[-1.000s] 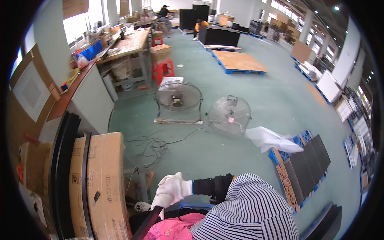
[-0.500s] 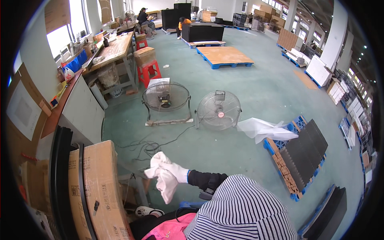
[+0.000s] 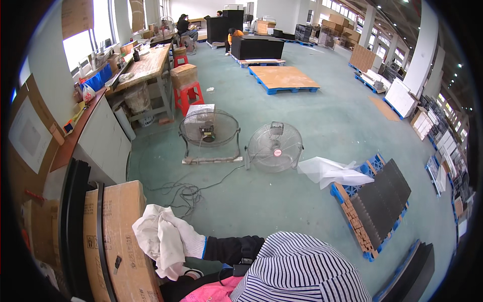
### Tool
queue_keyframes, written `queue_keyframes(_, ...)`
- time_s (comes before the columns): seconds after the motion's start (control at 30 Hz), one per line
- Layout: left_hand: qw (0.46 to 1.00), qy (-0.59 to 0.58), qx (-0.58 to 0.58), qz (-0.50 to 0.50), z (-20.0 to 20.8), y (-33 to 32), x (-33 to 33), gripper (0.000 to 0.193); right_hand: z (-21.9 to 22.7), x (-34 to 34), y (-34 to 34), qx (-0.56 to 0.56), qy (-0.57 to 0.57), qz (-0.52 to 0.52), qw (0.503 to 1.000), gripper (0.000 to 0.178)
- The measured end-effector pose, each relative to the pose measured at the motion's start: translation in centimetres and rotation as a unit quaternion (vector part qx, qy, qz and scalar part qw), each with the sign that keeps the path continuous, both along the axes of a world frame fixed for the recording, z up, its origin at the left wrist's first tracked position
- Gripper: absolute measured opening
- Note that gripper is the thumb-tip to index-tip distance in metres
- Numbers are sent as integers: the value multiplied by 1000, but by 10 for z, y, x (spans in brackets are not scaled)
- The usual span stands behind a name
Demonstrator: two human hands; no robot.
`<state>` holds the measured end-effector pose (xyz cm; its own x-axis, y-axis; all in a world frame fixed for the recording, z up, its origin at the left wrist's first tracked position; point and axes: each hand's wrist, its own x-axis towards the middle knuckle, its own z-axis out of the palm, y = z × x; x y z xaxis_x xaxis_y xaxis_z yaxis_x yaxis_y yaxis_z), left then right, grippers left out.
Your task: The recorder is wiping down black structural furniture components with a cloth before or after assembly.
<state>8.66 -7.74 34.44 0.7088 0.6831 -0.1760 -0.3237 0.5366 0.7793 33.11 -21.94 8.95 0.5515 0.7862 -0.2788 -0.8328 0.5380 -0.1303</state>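
Head view, biggest first: a green floor (image 3: 282, 211) spreads out from the person. Near the lower left stands a large cardboard carton (image 3: 119, 216), with long black profiles (image 3: 75, 226) beside it on its left; no fastening shows, so a knock against the carton might make them slide or topple. Two floor fans, a left one (image 3: 209, 131) and a right one (image 3: 275, 148), sit farther off, and a loose tangle of cable (image 3: 186, 196) lies on the floor this side of them, where a step forward could catch a foot. A thin black strip (image 3: 100, 231) runs along the carton and could shift if bumped.

Next in size comes the white cloth (image 3: 160, 239), bunched and hanging in front of the carton's right edge; whether it touches the cardboard, I cannot tell. Its loose folds could snag on that edge if pulled across. The gloved right hand (image 3: 190, 240) is closed around the cloth, and its smooth-looking glove might let the fabric slip. No left hand can be made out. Smallest is a black piece (image 3: 117, 264) on the carton, which a trailing fold could sweep off.
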Motion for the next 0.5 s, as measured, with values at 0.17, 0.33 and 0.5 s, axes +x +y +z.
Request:
queue_keyframes(0.17,939,167,231,-194,-73,-6,7,63,49,-27,11,236,-71,5,969,43)
queue_keyframes(0.33,948,194,165,-191,-141,-24,27,62,4,-81,30,262,-250,-16,932,49)
queue_keyframes(0.5,955,158,167,-188,-169,-31,39,61,5,-99,33,-141,-382,-26,913,77)
